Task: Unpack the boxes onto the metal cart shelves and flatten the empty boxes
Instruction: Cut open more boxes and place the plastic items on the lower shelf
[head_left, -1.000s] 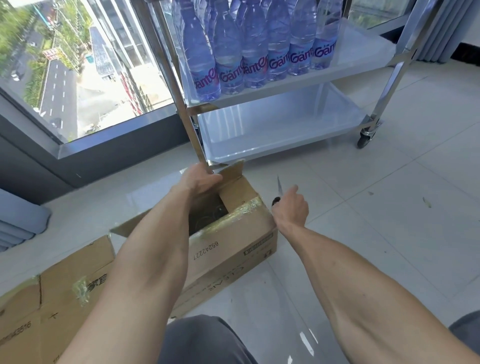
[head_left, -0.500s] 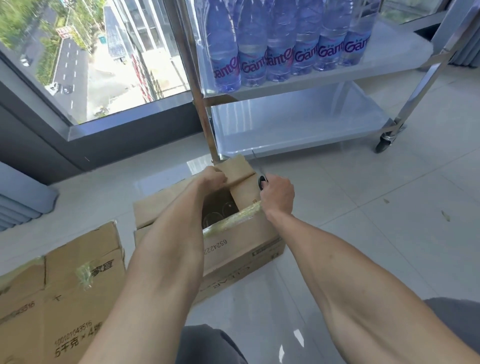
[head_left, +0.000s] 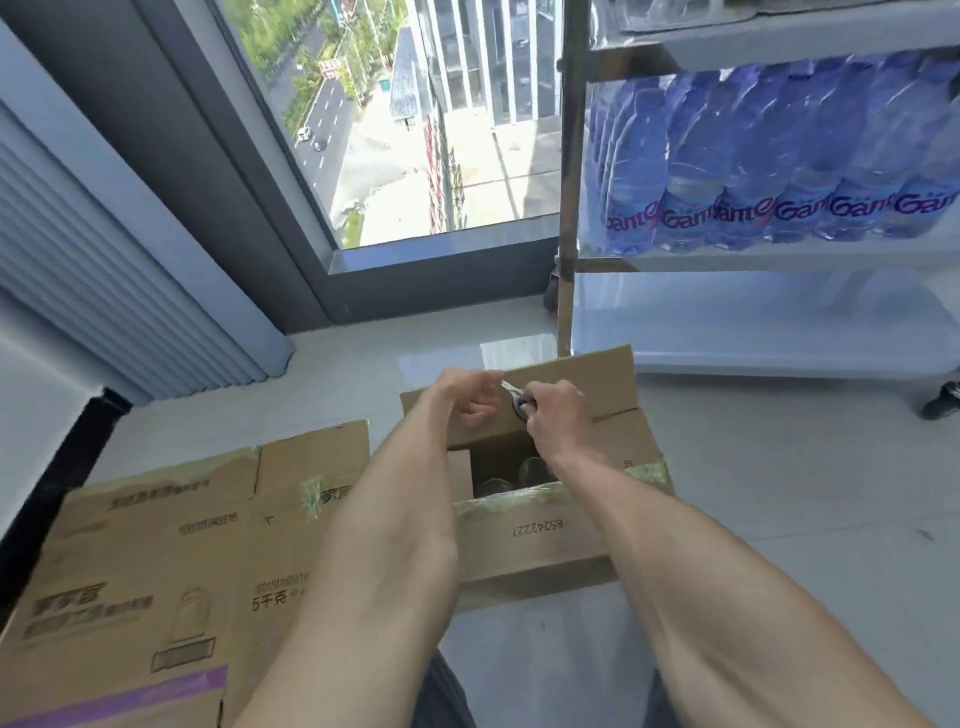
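I see an opened cardboard box (head_left: 540, 535) on the floor just in front of the metal cart (head_left: 566, 208), its far flap (head_left: 582, 379) standing up. My left hand (head_left: 467, 395) curls its fingers over that flap's edge and grips it. My right hand (head_left: 558, 415) sits right beside it, clamped on the handle of a pair of scissors (head_left: 517, 397) whose blade lies against the flap. Dark rounded tops show inside the box. Water bottles (head_left: 779, 171) fill the cart's middle shelf. A second, taped box (head_left: 156, 561) lies to the left, touching the first.
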